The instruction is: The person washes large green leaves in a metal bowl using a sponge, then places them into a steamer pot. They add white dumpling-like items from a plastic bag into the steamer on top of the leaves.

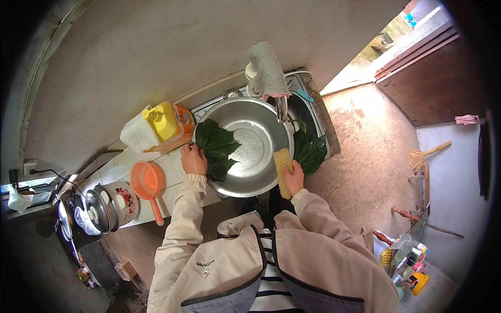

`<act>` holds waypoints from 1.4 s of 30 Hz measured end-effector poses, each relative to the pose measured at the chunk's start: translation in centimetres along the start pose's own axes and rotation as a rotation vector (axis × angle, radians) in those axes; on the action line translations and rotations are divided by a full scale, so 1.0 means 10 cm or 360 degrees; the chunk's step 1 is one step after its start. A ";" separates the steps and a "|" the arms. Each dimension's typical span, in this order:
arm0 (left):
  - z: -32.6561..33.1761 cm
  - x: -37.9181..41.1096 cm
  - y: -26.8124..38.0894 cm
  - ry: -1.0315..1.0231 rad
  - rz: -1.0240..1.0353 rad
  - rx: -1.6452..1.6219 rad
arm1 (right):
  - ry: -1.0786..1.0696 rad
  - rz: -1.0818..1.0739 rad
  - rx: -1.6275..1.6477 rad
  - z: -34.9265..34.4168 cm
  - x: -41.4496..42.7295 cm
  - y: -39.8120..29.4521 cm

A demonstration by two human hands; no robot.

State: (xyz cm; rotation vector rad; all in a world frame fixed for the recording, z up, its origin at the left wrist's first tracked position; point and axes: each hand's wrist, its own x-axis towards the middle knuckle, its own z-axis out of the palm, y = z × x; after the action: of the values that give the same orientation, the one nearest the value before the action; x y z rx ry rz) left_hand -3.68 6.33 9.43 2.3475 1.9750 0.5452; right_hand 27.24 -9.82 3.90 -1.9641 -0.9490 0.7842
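Note:
A wide metal basin (250, 135) stands at the sink, below a faucet wrapped in a grey cloth (268, 70). At its left rim my left hand (194, 159) holds a large dark green leaf (217, 146) that lies over the inside of the basin. My right hand (293, 176) grips a yellow sponge (282, 172) at the right rim. More wet green leaves (311, 154) with stems lie just right of the basin, over the dark sink bowl. Water shows at the faucet's mouth (281, 109).
On the tiled counter at left are a yellow pump bottle (162, 121), a white cloth (139, 131), an orange plastic dipper (146, 180) and a lidded pot with flowers (123, 203). A light blue item (305, 95) lies on the sink's right edge. A straw brush (420, 156) is farther right.

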 end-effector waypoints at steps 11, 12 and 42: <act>0.39 -0.06 0.09 -0.0156 -0.0981 -0.1859 | -0.0298 0.0299 0.0547 0.16 -0.03 -0.18; 0.48 -0.09 0.04 -0.0137 -0.1094 -0.1910 | -0.0380 0.0155 0.0428 0.23 -0.09 -0.43; -0.19 -0.73 0.88 -0.1962 -0.0745 -0.2319 | 0.0108 0.0491 0.1760 -1.23 0.01 -0.97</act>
State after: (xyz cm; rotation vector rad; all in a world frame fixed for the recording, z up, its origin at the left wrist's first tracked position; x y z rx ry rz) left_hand 3.21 -2.78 11.51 0.7953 0.8174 0.1952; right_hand 33.66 -10.62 18.19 -1.1254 -0.0592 1.0873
